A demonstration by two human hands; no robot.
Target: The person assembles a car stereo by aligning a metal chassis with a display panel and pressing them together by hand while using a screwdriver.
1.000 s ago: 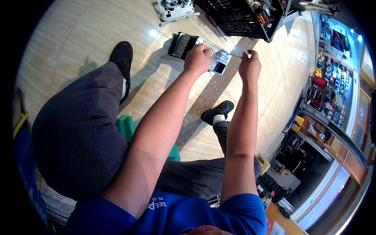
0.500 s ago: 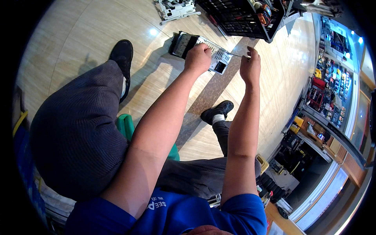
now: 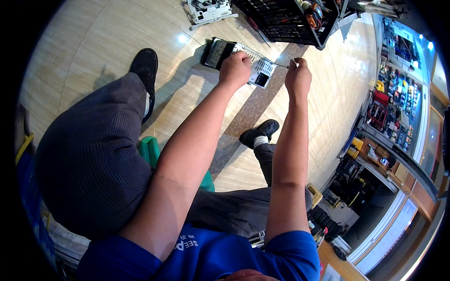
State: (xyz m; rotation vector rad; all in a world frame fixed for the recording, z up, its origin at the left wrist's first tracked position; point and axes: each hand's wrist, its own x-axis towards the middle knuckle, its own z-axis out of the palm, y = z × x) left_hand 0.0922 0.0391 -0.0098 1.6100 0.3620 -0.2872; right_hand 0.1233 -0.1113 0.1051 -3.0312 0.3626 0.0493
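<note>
My left hand point(image 3: 235, 69) is closed over the near edge of a silver metal device case point(image 3: 258, 66), pressing it in place above the floor. Slots are cut all over the case's face, a dark square opening shows at its right corner, and a black block point(image 3: 219, 52) forms its left end. In my closed right hand point(image 3: 298, 79) is a screwdriver point(image 3: 282, 65). Its thin shaft points left, with the tip at the right end of the case. My fingers hide the handle.
Beyond the case stands a black plastic crate point(image 3: 276, 21) with tools and cables in it. A pale metal frame part point(image 3: 209, 11) lies at the far left of the crate. A green stool point(image 3: 149, 151) is under me. Stocked shelves point(image 3: 396, 107) line the right.
The fingers of my right hand, more spread before, have curled in around the screwdriver. My left hand stays on the case, which has hardly shifted.
</note>
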